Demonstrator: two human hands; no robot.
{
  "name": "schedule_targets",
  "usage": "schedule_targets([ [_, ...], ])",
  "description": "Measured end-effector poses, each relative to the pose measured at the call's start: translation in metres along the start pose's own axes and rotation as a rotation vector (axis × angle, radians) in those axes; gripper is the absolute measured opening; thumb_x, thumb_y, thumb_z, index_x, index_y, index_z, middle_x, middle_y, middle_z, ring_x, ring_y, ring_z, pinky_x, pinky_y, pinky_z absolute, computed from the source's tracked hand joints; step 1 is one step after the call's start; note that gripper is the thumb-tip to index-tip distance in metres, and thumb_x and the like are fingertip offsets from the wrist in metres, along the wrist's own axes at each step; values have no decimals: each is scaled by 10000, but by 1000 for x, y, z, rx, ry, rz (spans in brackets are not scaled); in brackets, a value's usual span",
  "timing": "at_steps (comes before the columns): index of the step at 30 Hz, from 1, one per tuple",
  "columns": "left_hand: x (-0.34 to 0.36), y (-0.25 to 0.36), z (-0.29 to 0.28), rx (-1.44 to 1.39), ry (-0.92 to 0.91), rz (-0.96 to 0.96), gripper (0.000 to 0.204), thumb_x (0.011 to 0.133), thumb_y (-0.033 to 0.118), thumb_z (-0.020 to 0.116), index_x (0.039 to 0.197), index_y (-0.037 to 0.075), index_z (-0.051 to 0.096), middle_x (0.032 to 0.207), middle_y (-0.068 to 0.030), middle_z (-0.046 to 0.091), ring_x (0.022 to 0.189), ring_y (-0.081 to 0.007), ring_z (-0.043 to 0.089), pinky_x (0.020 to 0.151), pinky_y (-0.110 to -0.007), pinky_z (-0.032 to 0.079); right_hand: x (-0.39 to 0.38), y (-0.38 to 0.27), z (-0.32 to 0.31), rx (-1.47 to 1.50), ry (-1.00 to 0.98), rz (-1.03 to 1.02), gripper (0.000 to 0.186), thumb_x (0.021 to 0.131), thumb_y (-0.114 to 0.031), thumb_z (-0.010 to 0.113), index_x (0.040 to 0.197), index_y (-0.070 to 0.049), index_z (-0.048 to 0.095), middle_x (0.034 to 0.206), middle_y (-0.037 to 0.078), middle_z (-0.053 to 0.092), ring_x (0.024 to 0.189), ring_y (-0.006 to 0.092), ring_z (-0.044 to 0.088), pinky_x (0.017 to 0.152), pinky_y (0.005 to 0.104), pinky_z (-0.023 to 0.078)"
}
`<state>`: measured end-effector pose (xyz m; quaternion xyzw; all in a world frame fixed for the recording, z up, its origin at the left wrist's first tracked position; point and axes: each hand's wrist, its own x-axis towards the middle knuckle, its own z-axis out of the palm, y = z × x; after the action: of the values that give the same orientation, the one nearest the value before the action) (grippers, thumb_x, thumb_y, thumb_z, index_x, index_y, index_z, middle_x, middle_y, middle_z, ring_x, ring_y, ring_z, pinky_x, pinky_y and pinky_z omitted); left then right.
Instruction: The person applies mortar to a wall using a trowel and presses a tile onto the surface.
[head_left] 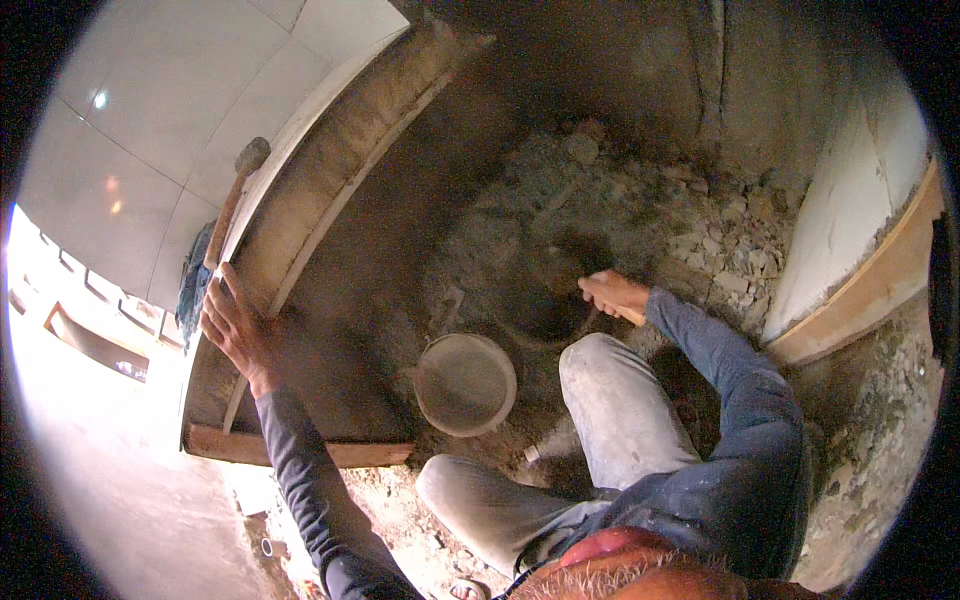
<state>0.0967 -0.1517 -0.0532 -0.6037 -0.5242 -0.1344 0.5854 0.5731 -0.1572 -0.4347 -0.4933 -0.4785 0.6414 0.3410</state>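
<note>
My left hand [238, 325] rests with fingers stretched out on the edge of the tiled counter [190, 140]. Just beyond its fingertips lies a hammer [232, 200] with a dark head and wooden handle; whether they touch is unclear. My right hand [612, 292] is closed round a tool with a pale yellowish handle [633, 317], in front of my bent knee. The tool's working end is lost in shadow, beside a dark round hollow or vessel [555, 295] whose kind I cannot make out. Left of it stands a round, dusty bucket [466, 385].
Broken rubble [735, 250] is heaped to the right of the dark area. A wood-edged panel [850, 250] rises at the far right. Under the counter runs a curved-looking wooden board [340, 165]. A short pipe piece [272, 547] lies at the lower left.
</note>
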Motion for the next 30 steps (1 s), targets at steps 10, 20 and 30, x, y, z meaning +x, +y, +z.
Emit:
schedule_targets([
  [10,0,-1,10,53,15,10,871,811,289,643,1574,154,243,1477,-112,396,1361,-302,391,1153,-473,279,-23,-231,53,550,279,-914,463,1012,-359,562,1351,-54,482,830,17,542,564,89,520,480,275,448],
  [20,2,1,-1,-66,16,-51,1103,597,167,783,1565,181,253,1459,-143,373,1374,-324,368,1147,-524,251,67,-359,55,-34,1427,-1306,464,994,-274,593,1363,-80,389,1004,139,624,876,306,636,716,470,499],
  [30,-1,-1,-4,-54,52,-24,1099,642,135,804,1570,185,217,1454,-157,374,1377,-324,362,1144,-543,250,67,-309,78,464,458,-912,746,972,-381,585,1478,16,206,1061,119,581,624,155,554,463,280,445],
])
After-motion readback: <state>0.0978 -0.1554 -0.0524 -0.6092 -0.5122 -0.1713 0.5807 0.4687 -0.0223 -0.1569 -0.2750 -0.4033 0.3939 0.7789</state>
